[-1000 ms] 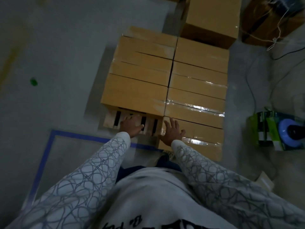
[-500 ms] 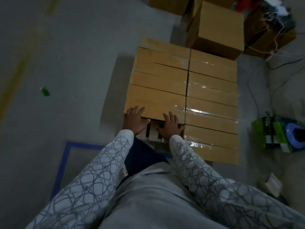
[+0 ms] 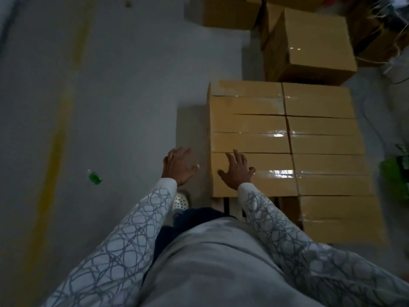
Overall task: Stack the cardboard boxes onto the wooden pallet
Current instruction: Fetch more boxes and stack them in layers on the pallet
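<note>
A grey concrete floor (image 3: 110, 85) with a faded yellow line (image 3: 59, 129) is carrying the wooden pallet (image 3: 230, 204), whose slats are showing only at the near edge. The cardboard boxes (image 3: 321, 138) are sitting on it in two touching columns. The right hand (image 3: 236, 171) is lying released, fingers spread flat, on the top of the near left box (image 3: 272, 173). The left hand (image 3: 178, 167) is hanging released over the floor just beside that box's left face, apart from it. In my judgement the box is being squared up: pressing evenly with both palms, flush to its neighbours and clear of the bare slats, is advisable. Clear tape (image 3: 278, 135) is glinting along the seams. No brand, label or writing is reading on any box, on the larger cartons (image 3: 314, 41) behind, or on the green bottle (image 3: 94, 177).
</note>
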